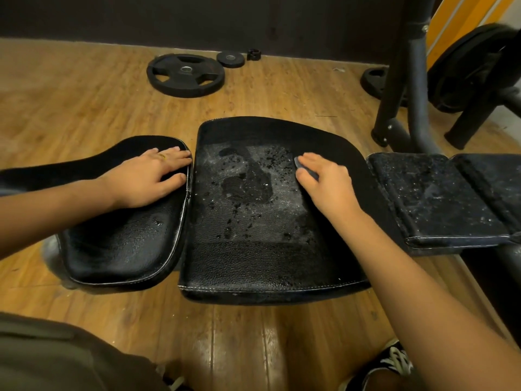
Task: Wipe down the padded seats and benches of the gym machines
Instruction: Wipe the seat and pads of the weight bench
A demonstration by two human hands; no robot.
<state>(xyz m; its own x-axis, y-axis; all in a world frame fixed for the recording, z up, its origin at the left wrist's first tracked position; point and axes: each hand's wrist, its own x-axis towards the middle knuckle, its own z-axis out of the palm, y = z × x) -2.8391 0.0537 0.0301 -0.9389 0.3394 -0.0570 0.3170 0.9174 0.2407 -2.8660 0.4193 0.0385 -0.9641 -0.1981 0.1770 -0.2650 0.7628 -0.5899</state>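
Our bench (pixel 439 198) runs left to right. On its wet middle pad (pixel 253 249) our right hand (pixel 327 184) pinches a grey cloth (pixel 306 169); left of it our left hand (pixel 143 179) lies flat.

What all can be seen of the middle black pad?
The middle pad is black, with a pebbled, leather-like cover and pale stitching along its near edge. Drops and a dull whitish film cover its centre. It lies nearly flat above the wooden floor, between a left pad and a right pad. The right hand presses a grey thing on it.
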